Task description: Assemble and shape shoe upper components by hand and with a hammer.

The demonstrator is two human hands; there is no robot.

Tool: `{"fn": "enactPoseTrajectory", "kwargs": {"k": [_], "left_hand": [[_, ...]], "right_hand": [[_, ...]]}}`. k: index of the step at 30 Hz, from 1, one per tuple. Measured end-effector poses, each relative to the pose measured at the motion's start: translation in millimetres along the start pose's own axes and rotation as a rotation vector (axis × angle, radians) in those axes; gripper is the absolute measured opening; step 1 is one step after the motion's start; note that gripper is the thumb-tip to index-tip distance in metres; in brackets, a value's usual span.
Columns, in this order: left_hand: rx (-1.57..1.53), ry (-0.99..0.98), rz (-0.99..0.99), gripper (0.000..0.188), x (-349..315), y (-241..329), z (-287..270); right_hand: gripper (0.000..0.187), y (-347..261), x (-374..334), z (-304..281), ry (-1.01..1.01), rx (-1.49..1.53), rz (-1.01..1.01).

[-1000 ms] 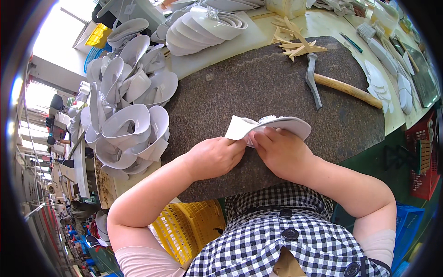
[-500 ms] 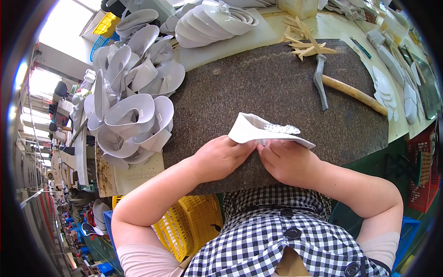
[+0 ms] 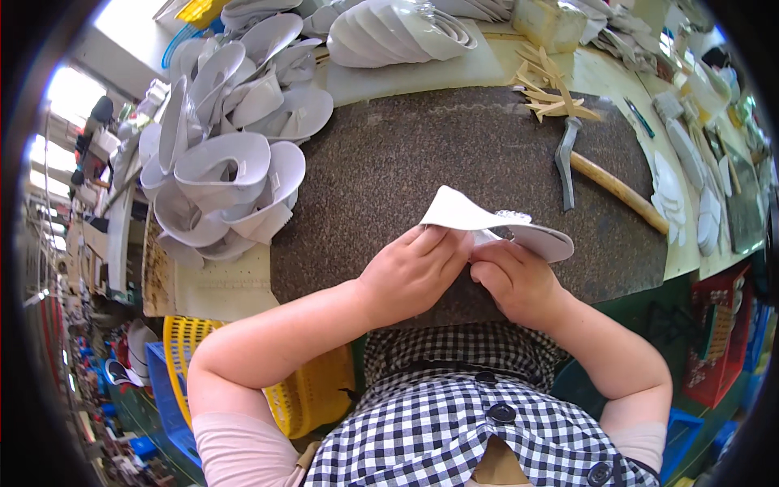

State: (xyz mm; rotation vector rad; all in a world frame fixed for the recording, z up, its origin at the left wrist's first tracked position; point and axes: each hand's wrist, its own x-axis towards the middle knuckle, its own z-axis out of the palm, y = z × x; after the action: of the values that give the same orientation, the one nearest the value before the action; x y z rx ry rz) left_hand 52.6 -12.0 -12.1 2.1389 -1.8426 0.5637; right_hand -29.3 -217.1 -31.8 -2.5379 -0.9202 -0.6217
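Over the dark speckled board (image 3: 381, 187), a white shoe upper (image 3: 458, 211) is held up between my two hands. My left hand (image 3: 418, 272) is closed on its near edge at the left, and the fingertips are partly hidden under the piece. To the right, my right hand (image 3: 519, 280) pinches the same edge with curled fingers. A shiny clear ornament (image 3: 513, 217) shows just beyond the upper's raised edge. The right end of the piece curves round and shows an opening.
At the left a pile of white uppers (image 3: 223, 178) rises high, with a fanned stack of uppers (image 3: 398, 36) at the back. A hammer (image 3: 617, 191) lies on the board's right side by pale wooden strips (image 3: 552, 89). Yellow basket (image 3: 312, 398) below left; red crate (image 3: 718, 341) right.
The upper has tilted and turned, its left end now standing higher and its right end showing more. Both hands keep hold of it. The whole view has shifted slightly.
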Motion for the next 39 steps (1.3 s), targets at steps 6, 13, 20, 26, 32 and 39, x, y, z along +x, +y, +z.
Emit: {"fn": "enactPoseTrajectory", "kwargs": {"k": [6,13,20,26,32,39], "left_hand": [[0.288,-0.205,0.136,0.033,5.9,-10.8,-29.6],[0.204,-0.265,-0.060,0.036,4.8,10.3,-24.9],[0.094,-0.203,-0.197,0.030,10.3,17.2,-10.4],[-0.085,-0.169,-0.347,0.042,8.6,15.9,-11.0],[-0.138,-0.117,-0.434,0.049,3.6,19.3,-10.2],[-0.128,-0.130,-0.372,0.047,0.1,19.2,-11.6]], "right_hand": [[0.033,-10.0,12.4,-28.1,0.001,-0.330,0.026],[0.036,-2.8,12.0,-33.9,-0.213,-0.317,-0.066],[0.032,3.1,14.7,-30.2,-0.184,-0.261,-0.069],[0.025,-4.6,26.5,-11.5,-0.046,-0.248,-0.044],[0.020,-1.1,28.9,-8.1,-0.024,-0.222,-0.020],[0.026,6.1,20.5,-12.3,0.016,-0.168,-0.023]]}}
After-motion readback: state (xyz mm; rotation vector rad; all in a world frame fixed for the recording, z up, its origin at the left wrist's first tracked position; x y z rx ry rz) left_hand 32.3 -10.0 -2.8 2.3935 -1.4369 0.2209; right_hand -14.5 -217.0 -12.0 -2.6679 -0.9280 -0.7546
